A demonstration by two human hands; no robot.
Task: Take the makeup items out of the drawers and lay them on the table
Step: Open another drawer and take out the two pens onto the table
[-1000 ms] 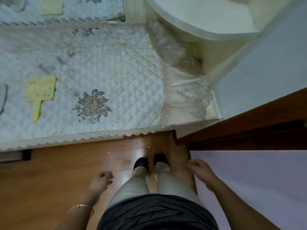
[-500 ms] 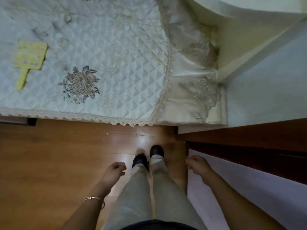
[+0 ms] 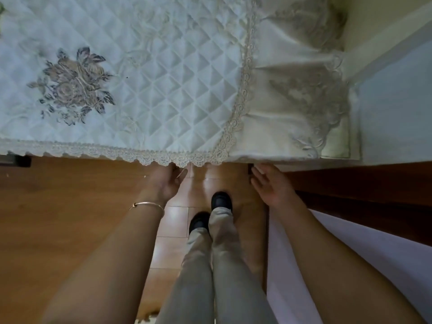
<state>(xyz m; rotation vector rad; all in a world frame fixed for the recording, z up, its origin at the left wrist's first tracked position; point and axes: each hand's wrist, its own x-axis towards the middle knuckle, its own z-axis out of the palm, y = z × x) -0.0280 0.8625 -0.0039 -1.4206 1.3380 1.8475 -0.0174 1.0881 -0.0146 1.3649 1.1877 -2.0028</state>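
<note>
Stood on the wooden floor (image 3: 58, 206) with dark shoes (image 3: 221, 201) staggered, one ahead of the other. Reached the left hand (image 3: 167, 183), bracelet (image 3: 147, 204) at the wrist, up to the lace edge (image 3: 163, 159), fingers loosely extended, holding nothing visible, tips lost under the trim. Held the right hand (image 3: 271, 185) spread wide and empty just below the cloth's corner, probably to lift the overhang and find a drawer front. Saw no drawers and no makeup items, presumably hidden beneath the quilted tablecloth (image 3: 163, 78). Had little room on the right, hemmed in by a dark wooden frame (image 3: 350, 183) and a lilac sheet (image 3: 374, 253); found open floor only to the left
</note>
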